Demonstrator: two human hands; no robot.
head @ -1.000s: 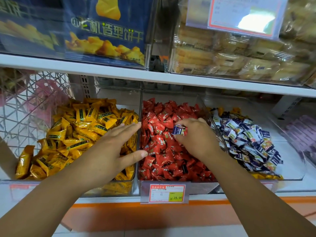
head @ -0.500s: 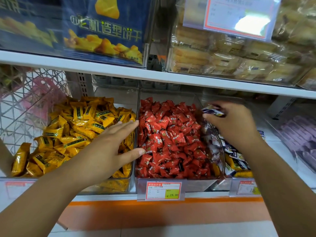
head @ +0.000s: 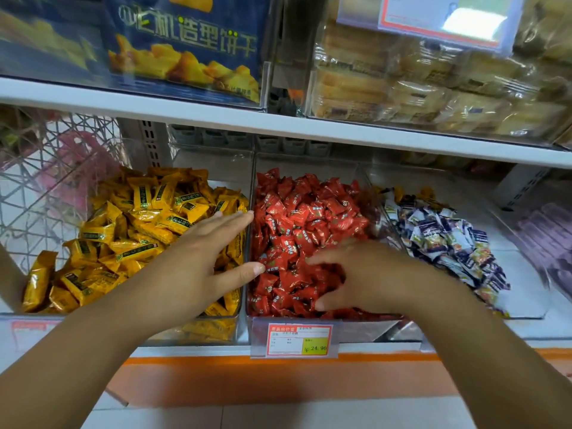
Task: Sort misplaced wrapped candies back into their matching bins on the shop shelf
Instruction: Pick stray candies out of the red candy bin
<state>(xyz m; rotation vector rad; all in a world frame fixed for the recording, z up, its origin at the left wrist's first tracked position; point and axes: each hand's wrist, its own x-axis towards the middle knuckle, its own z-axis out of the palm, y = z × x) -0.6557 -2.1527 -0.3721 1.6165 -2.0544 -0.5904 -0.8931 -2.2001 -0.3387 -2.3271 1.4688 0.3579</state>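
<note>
Three clear bins stand side by side on the lower shelf. The left bin [head: 198, 331] holds yellow wrapped candies [head: 136, 224], the middle bin [head: 365, 331] red candies [head: 297, 218], the right bin [head: 526, 305] blue-and-white candies [head: 445, 239]. My left hand [head: 198, 258] lies flat with straight fingers over the yellow bin's right side, fingertips at the divider. My right hand [head: 365, 274] hovers over the red candies, fingers spread and blurred, holding nothing that I can see.
A price tag [head: 298, 339] hangs on the front of the red bin. The white upper shelf [head: 278, 126] overhangs the bins, carrying a blue biscuit box [head: 185, 41] and wrapped pastries [head: 433, 85]. A wire basket [head: 55, 181] stands at the far left.
My right hand carried a blue-and-white candy from the red bin to the right bin, let it go, and has come back over the red candies. My left hand stayed put.
</note>
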